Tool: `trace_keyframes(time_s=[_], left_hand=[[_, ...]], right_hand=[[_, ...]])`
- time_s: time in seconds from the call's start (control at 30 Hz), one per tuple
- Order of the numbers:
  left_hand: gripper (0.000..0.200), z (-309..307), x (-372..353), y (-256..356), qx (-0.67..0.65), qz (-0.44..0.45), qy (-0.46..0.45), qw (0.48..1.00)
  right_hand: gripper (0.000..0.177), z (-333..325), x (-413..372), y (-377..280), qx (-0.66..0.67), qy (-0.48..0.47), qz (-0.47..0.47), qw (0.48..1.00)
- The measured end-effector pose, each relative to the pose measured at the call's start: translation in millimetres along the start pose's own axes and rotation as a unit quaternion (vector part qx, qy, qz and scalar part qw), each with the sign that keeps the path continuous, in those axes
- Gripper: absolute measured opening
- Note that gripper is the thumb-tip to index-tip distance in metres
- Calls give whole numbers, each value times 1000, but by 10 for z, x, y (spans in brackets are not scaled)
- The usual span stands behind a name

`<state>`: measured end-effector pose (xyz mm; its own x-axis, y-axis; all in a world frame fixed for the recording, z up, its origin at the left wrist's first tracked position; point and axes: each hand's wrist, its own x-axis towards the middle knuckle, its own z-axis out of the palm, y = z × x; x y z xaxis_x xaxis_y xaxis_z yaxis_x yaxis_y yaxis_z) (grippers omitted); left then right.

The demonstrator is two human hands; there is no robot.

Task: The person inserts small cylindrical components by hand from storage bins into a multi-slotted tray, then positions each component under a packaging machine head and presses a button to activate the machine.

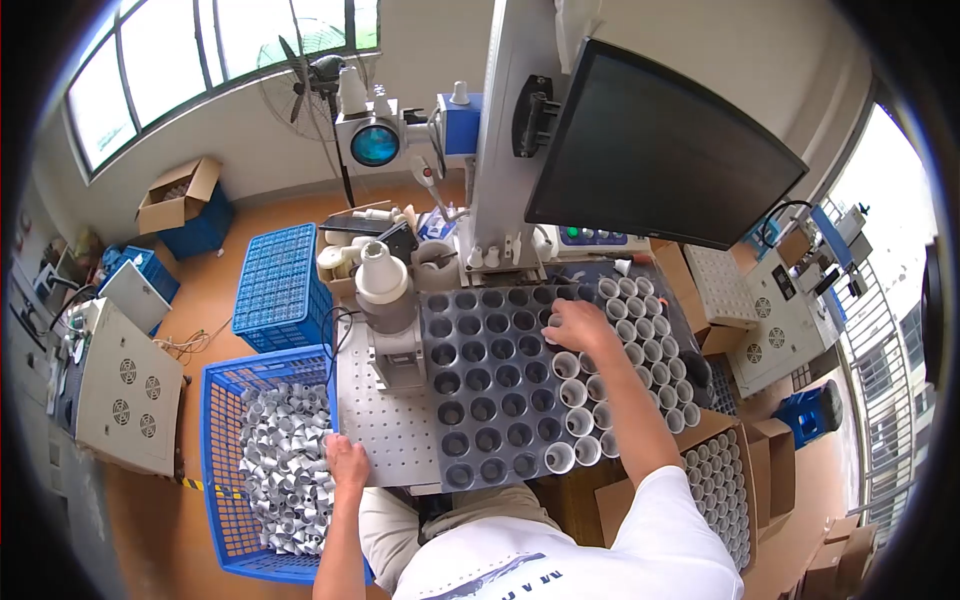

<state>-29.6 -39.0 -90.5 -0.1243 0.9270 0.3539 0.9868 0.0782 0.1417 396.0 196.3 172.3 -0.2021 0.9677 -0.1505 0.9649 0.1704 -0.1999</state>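
Right fingers (554, 332), half-curled, at 1 tray (449, 427); grip unclear. Dozens of white cups (578, 422) below and rightward; 1 monitor (665, 150) beyond. Left fingers (336, 449), loosely curled, at 1 basket's (222, 520) side; hold apparently hidden.

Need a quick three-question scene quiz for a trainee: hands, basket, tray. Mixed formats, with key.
1. Multiple choice. Where is the left hand?
A) On the big screen
B) Beside the edge of the blue basket
C) On the fan

2. True or false: the right hand is at the far part of the black tray, away from the person's body.

3. Fill in the blank: as the person sees it, the white cups stand toward the ____ side of the black tray.

Key: 1: B. 2: True. 3: right.
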Motion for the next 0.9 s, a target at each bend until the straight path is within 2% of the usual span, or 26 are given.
trace_keyframes(time_s=[0.03, 0.07, 0.1, 0.2, 0.23, 0.33, 0.43, 0.47, 0.53, 0.63, 0.9], left_hand=[[13, -85, 28, 30, -6, 6, -18, 1000], [14, 115, -19, -39, -17, -16, 20, 1000], [16, -112, 70, 100, -72, -90, -14, 993], [16, 61, 11, 14, -48, -52, 23, 997], [15, 41, 13, 18, -59, -63, 7, 996], [14, -212, 77, 142, -90, -70, 23, 993], [15, -144, 59, 136, -149, -146, 38, 977], [15, -110, 40, 107, -130, -126, 26, 983], [15, -83, 18, 57, -95, -83, 1, 992], [16, -70, 21, 70, -111, -111, -1, 988], [18, -190, 41, 128, -123, -119, -13, 985]], right_hand=[[51, -91, -1, -60, 40, 30, -6, 999], [48, -143, 45, -124, 110, 30, -8, 993], [48, -98, 114, -180, 172, 44, -22, 984], [46, 273, 320, -284, 314, 78, -61, 944], [45, 435, 390, -295, 354, 88, -73, 928], [43, 824, 498, -374, 397, 162, -89, 899], [37, 1009, 522, -376, 421, 196, -101, 880], [36, 1030, 519, -370, 424, 209, -108, 874], [38, 1087, 538, -348, 436, 202, -100, 871], [40, 1094, 548, -317, 437, 199, -90, 872], [37, 1040, 507, -384, 453, 209, -99, 861]])
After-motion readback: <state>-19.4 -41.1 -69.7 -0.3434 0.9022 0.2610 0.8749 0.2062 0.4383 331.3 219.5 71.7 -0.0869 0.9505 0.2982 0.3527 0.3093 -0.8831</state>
